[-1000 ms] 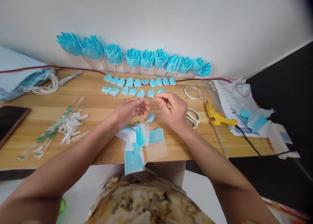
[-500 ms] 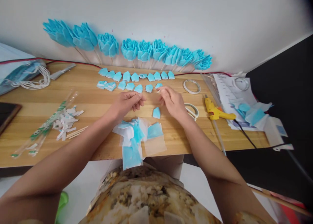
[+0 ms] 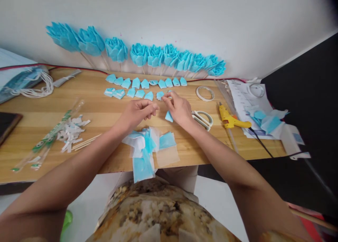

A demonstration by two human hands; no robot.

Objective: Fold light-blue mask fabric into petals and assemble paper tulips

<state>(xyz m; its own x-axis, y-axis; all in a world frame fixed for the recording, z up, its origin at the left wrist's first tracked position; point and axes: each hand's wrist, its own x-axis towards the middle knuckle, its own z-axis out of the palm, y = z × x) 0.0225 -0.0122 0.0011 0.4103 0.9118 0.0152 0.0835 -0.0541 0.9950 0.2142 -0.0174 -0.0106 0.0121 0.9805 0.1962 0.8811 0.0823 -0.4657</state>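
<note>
Over the middle of the table, my left hand (image 3: 139, 112) is curled, its thumb pressed against the forefinger; whatever is in that pinch is too small to make out. The fingertips of my right hand (image 3: 177, 107) come together at the right edge of a folded blue fabric petal (image 3: 160, 95), which lies in the front row. Partly beneath the right palm lies another blue petal (image 3: 169, 116), and one more behind the fingers is mostly covered. Two rows of similar petals (image 3: 136, 83) stretch beyond my hands. Closer to me is a pile of blue and white fabric pieces (image 3: 148, 143).
Blue fabric flowers (image 3: 116, 49) on sticks lean along the wall. Right of my hands are scissors (image 3: 207, 119), a tape roll (image 3: 205, 93) and a yellow glue gun (image 3: 232, 120) with its cord. Paper scraps (image 3: 72, 131), wooden sticks (image 3: 86, 142) and plastic wrappers (image 3: 52, 136) lie left.
My right hand has moved left and slightly nearer, to the petal's right edge, and now partly covers the loose petal below. My left hand has barely shifted.
</note>
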